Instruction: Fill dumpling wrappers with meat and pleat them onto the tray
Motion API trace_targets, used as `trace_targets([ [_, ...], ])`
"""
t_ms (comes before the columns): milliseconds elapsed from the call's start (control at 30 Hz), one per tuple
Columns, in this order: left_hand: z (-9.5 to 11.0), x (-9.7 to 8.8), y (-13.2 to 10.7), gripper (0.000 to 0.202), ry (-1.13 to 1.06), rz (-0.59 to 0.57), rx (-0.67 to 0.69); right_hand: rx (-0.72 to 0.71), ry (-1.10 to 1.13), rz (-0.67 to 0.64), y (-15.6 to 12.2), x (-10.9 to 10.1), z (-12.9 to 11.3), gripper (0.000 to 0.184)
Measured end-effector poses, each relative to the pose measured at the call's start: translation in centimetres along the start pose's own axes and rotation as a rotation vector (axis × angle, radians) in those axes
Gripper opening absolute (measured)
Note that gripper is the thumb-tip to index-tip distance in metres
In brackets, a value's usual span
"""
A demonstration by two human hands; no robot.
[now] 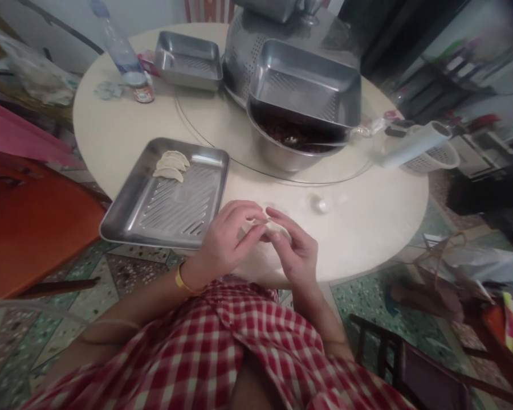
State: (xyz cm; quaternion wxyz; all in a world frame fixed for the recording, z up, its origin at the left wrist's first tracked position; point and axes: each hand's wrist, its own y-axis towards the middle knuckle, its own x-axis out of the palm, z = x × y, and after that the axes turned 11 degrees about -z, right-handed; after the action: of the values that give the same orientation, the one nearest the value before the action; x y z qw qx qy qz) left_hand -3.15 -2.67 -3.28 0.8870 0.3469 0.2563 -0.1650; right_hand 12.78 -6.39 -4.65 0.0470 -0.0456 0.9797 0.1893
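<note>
Both hands meet over the near edge of the round cream table [359, 228]. My left hand [226, 236] and my right hand [294, 250] pinch a pale dumpling [268, 225] between their fingertips; most of it is hidden by the fingers. A gold bangle sits on my left wrist. Left of the hands lies a steel tray [171, 199] with three folded dumplings [171, 165] at its far corner. A bowl of dark filling [294, 142] with a spoon stands behind the hands.
An empty steel pan [308, 85] rests tilted on the filling bowl, a colander behind it. Another pan [188, 60], a water bottle [117, 45], a small jar, a white roll [410, 145], a basket. A dough bit [320, 204] lies on the table. Orange chair at left, wooden chair at lower right.
</note>
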Motion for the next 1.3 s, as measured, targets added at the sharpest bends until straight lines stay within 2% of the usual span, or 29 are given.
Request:
trace_targets([
  [200, -0.5, -0.9, 0.0, 0.017, -0.257, -0.075, -0.152, 0.034, 0.053, 0.011, -0.3, -0.1, 0.2, 0.018],
  [300, -0.9, -1.6, 0.4, 0.013, -0.335, -0.177, -0.218, 0.030, 0.072, 0.021, -0.2, -0.1, 0.2, 0.018],
  [400, -1.0, -2.1, 0.9, 0.013, -0.356, -0.261, -0.214, 0.016, 0.069, 0.016, -0.2, -0.1, 0.1, 0.017],
  [567, -0.5, -2.6, 1.2, 0.008, -0.325, -0.309, -0.134, 0.052, 0.032, 0.028, 0.1, 0.0, 0.1, 0.015],
  [733, -0.2, -2.4, 1.4, 0.006, -0.323, -0.288, -0.087, 0.050, 0.016, 0.028, 0.4, 0.3, 0.0, 0.014],
  [1067, -0.1, -1.6, 1.1, 0.002, -0.229, -0.177, -0.135, 0.017, -0.054, -0.033, 0.4, 0.4, 0.1, 0.018],
  [1167, -0.3, -1.5, 1.0, 0.004, -0.172, -0.167, -0.069, 0.006, -0.058, -0.044, 0.5, 0.4, 0.3, 0.018],
  [1300, -0.3, -1.4, 0.9, 0.009, -0.084, -0.089, 0.022, 0.004, -0.068, -0.055, 0.6, 0.4, 0.3, 0.017],
])
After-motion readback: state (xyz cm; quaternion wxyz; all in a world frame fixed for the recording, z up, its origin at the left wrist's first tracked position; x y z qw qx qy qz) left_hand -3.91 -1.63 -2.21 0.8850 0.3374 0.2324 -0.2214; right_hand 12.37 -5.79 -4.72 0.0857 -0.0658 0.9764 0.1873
